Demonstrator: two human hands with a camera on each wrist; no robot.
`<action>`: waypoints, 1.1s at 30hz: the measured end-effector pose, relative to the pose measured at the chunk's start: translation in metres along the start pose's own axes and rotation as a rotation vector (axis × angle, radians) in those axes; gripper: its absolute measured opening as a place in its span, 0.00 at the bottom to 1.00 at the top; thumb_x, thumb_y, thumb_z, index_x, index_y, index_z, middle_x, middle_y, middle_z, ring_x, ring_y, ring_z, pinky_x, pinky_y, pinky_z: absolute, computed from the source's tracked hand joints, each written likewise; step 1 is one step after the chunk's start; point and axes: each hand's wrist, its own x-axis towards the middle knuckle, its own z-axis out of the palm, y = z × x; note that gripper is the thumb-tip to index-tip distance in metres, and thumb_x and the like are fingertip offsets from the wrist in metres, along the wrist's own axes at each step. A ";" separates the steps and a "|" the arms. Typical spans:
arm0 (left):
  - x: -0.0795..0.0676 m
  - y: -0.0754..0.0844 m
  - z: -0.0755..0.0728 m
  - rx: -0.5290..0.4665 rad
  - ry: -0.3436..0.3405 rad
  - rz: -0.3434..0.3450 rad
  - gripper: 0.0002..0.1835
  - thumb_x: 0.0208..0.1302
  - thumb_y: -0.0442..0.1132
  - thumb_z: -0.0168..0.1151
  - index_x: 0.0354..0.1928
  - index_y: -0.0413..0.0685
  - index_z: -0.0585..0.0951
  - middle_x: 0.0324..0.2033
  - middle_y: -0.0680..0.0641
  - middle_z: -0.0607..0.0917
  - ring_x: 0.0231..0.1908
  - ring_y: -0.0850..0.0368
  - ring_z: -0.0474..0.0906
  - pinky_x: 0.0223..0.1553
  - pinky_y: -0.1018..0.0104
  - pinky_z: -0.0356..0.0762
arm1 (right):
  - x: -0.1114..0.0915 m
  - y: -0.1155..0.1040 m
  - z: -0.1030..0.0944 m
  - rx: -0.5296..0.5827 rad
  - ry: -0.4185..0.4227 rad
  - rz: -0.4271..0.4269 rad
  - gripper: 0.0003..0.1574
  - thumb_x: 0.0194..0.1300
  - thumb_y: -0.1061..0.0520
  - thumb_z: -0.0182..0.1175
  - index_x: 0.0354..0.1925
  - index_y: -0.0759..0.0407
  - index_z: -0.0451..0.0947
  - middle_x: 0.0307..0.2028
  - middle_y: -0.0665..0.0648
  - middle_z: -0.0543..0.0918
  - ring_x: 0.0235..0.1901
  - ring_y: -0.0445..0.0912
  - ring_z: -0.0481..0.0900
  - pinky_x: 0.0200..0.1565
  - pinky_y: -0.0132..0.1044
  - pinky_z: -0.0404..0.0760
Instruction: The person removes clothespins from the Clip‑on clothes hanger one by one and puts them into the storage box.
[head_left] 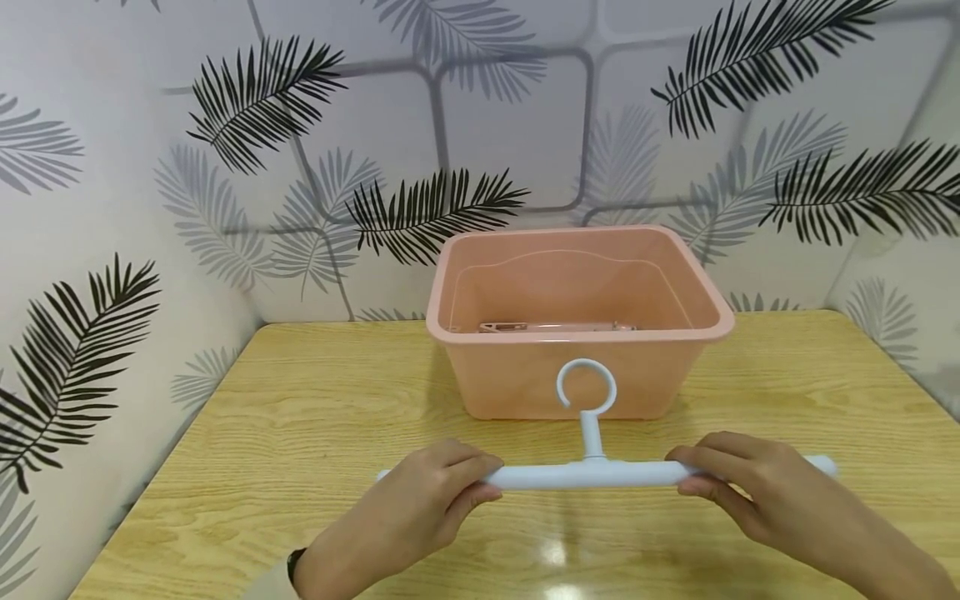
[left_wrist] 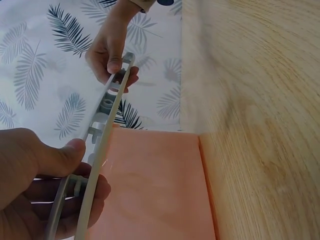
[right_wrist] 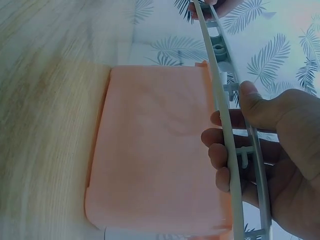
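Observation:
A pale blue clothes hanger [head_left: 592, 475] is held level above the table, its round hook [head_left: 613, 392] pointing up in front of the pink bin. My left hand [head_left: 431, 487] grips the bar left of the hook, thumb below and fingers over the top in the head view. On the other side, my right hand [head_left: 757, 483] grips the bar near its right end. Both wrist views show the hanger's hollow underside, with two rails joined by small crosspieces [right_wrist: 245, 150]. In the right wrist view, several fingers curl round the rails.
The pink plastic bin [head_left: 570, 379] stands at the back of the wood-grain table [head_left: 322, 392]. Inside it lies a brownish-pink item [head_left: 502, 327], mostly hidden by the front rim. Leaf-patterned walls [head_left: 510, 125] border the table at the back and sides.

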 end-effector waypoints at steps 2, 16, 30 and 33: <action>0.000 -0.001 0.001 0.007 -0.013 -0.010 0.08 0.60 0.34 0.67 0.40 0.39 0.83 0.35 0.49 0.86 0.37 0.59 0.82 0.39 0.76 0.77 | -0.001 0.001 0.002 -0.010 -0.004 0.001 0.24 0.72 0.44 0.47 0.40 0.59 0.81 0.31 0.43 0.78 0.26 0.29 0.69 0.26 0.17 0.66; 0.002 -0.006 0.012 0.013 -0.184 -0.100 0.05 0.62 0.37 0.65 0.36 0.42 0.83 0.28 0.52 0.85 0.28 0.66 0.78 0.30 0.78 0.74 | -0.008 0.001 0.016 -0.105 -0.090 0.045 0.24 0.73 0.42 0.43 0.35 0.55 0.78 0.29 0.41 0.78 0.25 0.31 0.73 0.27 0.18 0.70; 0.002 -0.011 0.021 0.031 -0.282 -0.187 0.09 0.62 0.41 0.64 0.26 0.46 0.80 0.15 0.59 0.73 0.16 0.71 0.59 0.20 0.80 0.64 | -0.013 0.006 0.034 -0.140 -0.149 0.050 0.22 0.73 0.44 0.42 0.34 0.54 0.76 0.26 0.40 0.76 0.23 0.30 0.70 0.24 0.21 0.70; 0.002 -0.012 0.022 0.035 -0.288 -0.194 0.10 0.63 0.41 0.63 0.25 0.46 0.80 0.14 0.59 0.71 0.16 0.71 0.59 0.20 0.79 0.63 | -0.014 0.007 0.036 -0.139 -0.147 0.044 0.21 0.73 0.44 0.43 0.34 0.55 0.76 0.26 0.41 0.76 0.23 0.31 0.71 0.24 0.22 0.70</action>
